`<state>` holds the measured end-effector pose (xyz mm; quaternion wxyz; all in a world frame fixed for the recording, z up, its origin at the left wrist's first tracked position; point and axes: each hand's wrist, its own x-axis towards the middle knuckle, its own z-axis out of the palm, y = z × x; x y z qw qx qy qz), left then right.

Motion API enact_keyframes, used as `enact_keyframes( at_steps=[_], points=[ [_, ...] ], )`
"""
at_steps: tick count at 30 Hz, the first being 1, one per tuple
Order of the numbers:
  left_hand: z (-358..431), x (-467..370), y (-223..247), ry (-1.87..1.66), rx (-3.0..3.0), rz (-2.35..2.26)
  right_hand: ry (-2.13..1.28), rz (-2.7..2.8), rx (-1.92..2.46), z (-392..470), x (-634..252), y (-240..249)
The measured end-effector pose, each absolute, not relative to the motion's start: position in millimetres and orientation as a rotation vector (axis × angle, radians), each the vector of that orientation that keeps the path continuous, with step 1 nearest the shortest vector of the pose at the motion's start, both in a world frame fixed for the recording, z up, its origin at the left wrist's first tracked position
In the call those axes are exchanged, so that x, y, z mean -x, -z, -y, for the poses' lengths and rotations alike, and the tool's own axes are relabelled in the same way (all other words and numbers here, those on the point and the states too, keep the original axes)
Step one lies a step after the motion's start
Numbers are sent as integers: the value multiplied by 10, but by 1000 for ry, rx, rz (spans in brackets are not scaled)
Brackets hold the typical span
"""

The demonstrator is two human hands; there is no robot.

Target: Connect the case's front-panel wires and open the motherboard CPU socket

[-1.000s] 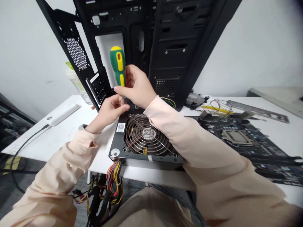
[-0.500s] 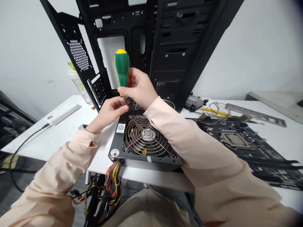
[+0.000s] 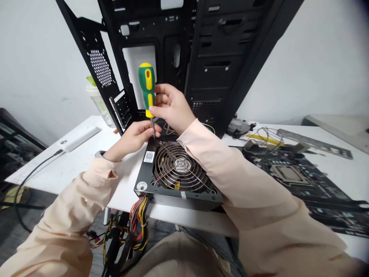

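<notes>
An upright screwdriver [image 3: 147, 89] with a green and yellow handle is held by my right hand [image 3: 172, 104], its fingers closed around the handle's lower part. My left hand [image 3: 137, 134] pinches the metal shaft low down, close to the tip. The tip is at the far left corner of a dark power supply unit [image 3: 146, 177], which lies flat with its fan grille [image 3: 182, 165] facing up. Whether the tip touches a screw is too small to tell. A bundle of coloured cables [image 3: 140, 215] hangs from the unit's near left side over the table edge.
Behind the unit stands an open black computer case [image 3: 211, 50]. On the right lie a motherboard [image 3: 290, 174], a CPU cooler [image 3: 239, 127] and a metal strip [image 3: 317, 143]. A white power strip [image 3: 80, 138] and a clear bottle [image 3: 101, 105] are on the left.
The screwdriver has turned in my right hand, so a yellow stripe now faces me. Its tip and shaft sit slightly lower, at the power supply's corner. The view has shifted a little.
</notes>
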<state>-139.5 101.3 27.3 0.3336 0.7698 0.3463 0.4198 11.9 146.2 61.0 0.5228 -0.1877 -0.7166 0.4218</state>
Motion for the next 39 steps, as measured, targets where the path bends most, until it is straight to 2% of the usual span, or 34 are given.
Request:
enact_keyframes(
  at_steps=[7, 11, 19, 27, 39],
  points=[
    [-1025, 1291, -255, -1328, -1922, -895, -968, 1767, 485, -1432, -94, -607],
    [-1033, 1333, -263, -1257, -1997, -902, -932, 1751, 470, -1453, -83, -585],
    [-967, 1379, -320, -1091, -1977, -941, -1106, 1771, 403, -1336, -153, -634],
    [-1027, 1286, -287, -1307, -1931, -945, -871, 1798, 486, -1426, -99, -582],
    [-981, 1381, -348, -1045, -1989, -942, -1074, 1764, 424, -1365, -141, -619]
  ],
)
